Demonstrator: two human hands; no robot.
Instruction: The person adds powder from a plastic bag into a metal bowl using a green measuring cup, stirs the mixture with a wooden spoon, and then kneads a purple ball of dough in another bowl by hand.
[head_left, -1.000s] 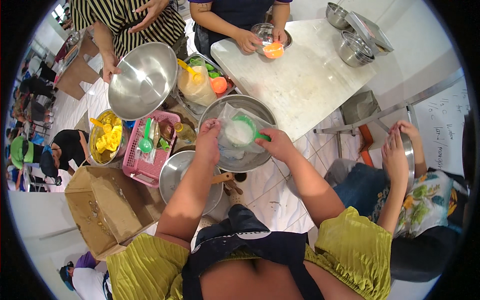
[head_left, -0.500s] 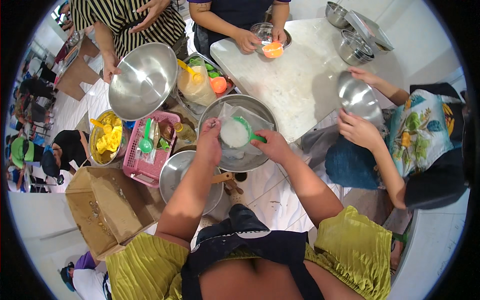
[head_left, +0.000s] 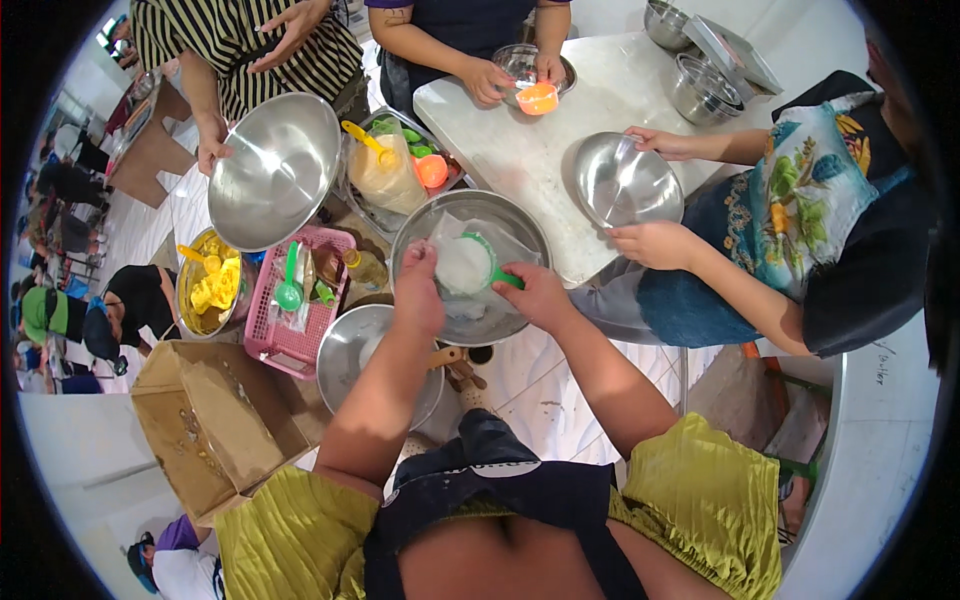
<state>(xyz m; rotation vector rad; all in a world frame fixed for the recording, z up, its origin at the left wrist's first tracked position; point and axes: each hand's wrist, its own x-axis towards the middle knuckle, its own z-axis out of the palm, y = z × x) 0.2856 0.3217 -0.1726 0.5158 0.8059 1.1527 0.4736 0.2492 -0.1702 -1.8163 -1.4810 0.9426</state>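
My right hand [head_left: 535, 295] grips the handle of a green measuring cup [head_left: 466, 264], which is heaped with white powder or fine grains. The cup is held level over a clear plastic bag [head_left: 500, 232] of white stuff, inside a large steel bowl [head_left: 402, 228]. At the bag's left edge my left hand [head_left: 418, 275] is closed, its fingertips pinching the plastic beside the cup. How much the bag holds is hidden by the cup and my hands.
Left stand a pink basket [head_left: 285, 355] with a green scoop, a bowl of yellow spread [head_left: 215, 285] and a cardboard box [head_left: 215, 415]. Another steel bowl [head_left: 340, 360] sits nearer. Co-workers hold steel bowls [head_left: 275, 170] [head_left: 625, 180] and an orange cup [head_left: 538, 98] around the white table [head_left: 520, 170].
The co-worker on the right has leaned in and brought a steel bowl leftward over the table. My hands and the green measuring cup have barely moved.
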